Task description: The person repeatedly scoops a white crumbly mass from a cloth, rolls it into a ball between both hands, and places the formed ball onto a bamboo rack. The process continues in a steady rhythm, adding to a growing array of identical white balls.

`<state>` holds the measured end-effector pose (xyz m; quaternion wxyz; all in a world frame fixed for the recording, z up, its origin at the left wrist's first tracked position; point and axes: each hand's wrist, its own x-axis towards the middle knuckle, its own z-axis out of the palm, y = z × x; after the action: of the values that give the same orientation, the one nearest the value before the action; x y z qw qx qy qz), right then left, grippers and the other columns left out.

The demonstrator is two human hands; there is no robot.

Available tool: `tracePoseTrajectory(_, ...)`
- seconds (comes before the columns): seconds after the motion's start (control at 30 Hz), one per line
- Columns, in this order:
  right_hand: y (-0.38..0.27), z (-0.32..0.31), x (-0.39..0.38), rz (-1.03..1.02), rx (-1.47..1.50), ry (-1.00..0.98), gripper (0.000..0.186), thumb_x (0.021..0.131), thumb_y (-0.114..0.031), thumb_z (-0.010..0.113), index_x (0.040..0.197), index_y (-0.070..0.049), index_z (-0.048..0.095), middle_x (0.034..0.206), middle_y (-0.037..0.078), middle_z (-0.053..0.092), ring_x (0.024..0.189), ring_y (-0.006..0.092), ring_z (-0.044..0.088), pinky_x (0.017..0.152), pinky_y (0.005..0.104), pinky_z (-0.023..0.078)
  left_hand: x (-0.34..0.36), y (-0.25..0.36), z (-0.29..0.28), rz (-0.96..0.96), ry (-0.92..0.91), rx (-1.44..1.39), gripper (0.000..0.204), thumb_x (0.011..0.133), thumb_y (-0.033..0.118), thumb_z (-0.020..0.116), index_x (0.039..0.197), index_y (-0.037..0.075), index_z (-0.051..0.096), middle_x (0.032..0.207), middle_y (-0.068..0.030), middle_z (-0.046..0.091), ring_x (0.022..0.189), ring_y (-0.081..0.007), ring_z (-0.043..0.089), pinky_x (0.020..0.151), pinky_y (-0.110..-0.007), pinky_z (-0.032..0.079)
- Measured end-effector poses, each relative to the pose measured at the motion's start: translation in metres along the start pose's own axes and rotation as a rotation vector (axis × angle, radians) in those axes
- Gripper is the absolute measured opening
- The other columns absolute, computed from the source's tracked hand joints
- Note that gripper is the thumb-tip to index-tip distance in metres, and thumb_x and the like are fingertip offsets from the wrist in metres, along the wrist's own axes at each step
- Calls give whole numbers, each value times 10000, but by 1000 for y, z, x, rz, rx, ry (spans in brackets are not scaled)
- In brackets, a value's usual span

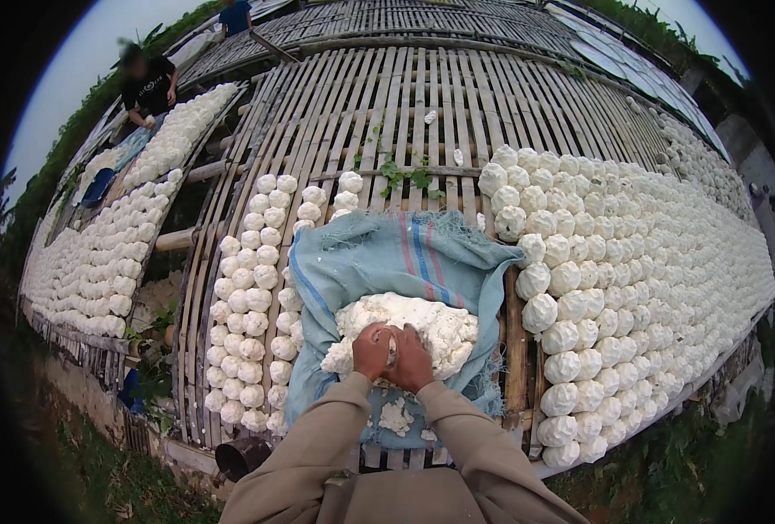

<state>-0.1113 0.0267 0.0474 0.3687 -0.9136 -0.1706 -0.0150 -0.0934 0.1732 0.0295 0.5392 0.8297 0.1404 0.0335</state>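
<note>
A blue woven sack [335, 249] with pink and darker blue stripes lies spread on bamboo slats, holding a crumbly white mound [440, 332]. My left hand [372, 349] and my right hand [409, 358] are cupped together at the mound's near side, fingers wrapped round a white lump that is mostly hidden between them. Smaller white crumbs [396, 417] lie on the sack closer to me. Rows of shaped white balls [253, 348] sit left of the sack, and many more [562, 400] sit to its right.
The bamboo slat platform [431, 79] stretches ahead, with green leaves on it. At upper left a person [150, 87] in a black top works beside another covered rack and a blue basin [97, 185]; a second person [234, 19] is farther back. A dark container [239, 458] stands at lower left.
</note>
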Motion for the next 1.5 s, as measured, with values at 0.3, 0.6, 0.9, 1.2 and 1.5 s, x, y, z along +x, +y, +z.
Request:
tracePoseTrajectory(0.3,-59,27,9,684,568,354,418,951,-372,701,1258,-94,753,1196,162,751,1155,363,698,1049,453,515,-27,-14,-14,-263,-48,-592,472,1097,424,488,1307,48,680,1387,-120,664,1235,-276,636,1067,-415,489)
tracePoseTrajectory(0.6,-150,-37,40,23,220,323,351,922,-310,697,1212,-118,745,1271,160,683,1215,378,618,1059,489,458,-53,18,-107,-593,-493,-1982,707,1022,660,452,1546,186,481,1583,-102,505,1425,-326,506,1129,-599,439)
tracePoseTrajectory(0.9,-128,-32,5,59,295,256,494,957,-401,689,1359,-116,664,1453,247,549,1316,443,530,1097,569,395,-77,10,-75,-417,-286,-1454,685,986,691,533,1481,218,553,1448,-47,611,1341,-275,563,1147,-452,448)
tracePoseTrajectory(1.2,-163,-43,-58,207,281,252,391,987,-341,635,1283,-92,695,1279,200,683,1196,413,633,1047,504,462,-131,6,-83,-433,-366,-1470,781,974,751,496,1466,147,552,1421,-99,624,1303,-311,596,1119,-511,479)
tracePoseTrajectory(1.5,-137,-48,-75,6,94,368,443,1008,-360,632,1311,-40,672,1436,240,572,1298,428,567,1086,539,418,-143,36,-70,-414,-379,-1213,877,976,749,467,1583,117,427,1552,-125,521,1417,-318,515,1164,-501,439)
